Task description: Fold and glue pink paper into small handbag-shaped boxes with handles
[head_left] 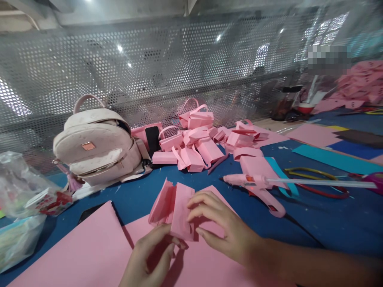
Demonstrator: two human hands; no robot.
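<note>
A small folded pink paper box [183, 211] stands partly open in front of me, over the pink sheets on the table. My left hand [154, 251] pinches its lower front edge, some fingertips hidden beneath it. Against the box's right side rest the fingertips of my right hand [226, 223], its fingers curved and apart from the thumb. To the right lies a pink glue gun [254, 183] with a long clear glue stick in its back. Large pink paper sheets [86, 247] spread below and to the left of my hands.
Several finished pink paper bags [194, 147] pile up at the back middle. A pale backpack [98, 147] stands left, near plastic bags [24, 239] and a small carton [49, 201]. Scissors [317, 181] and coloured sheets [332, 159] lie right. A perforated metal panel [167, 75] closes the back.
</note>
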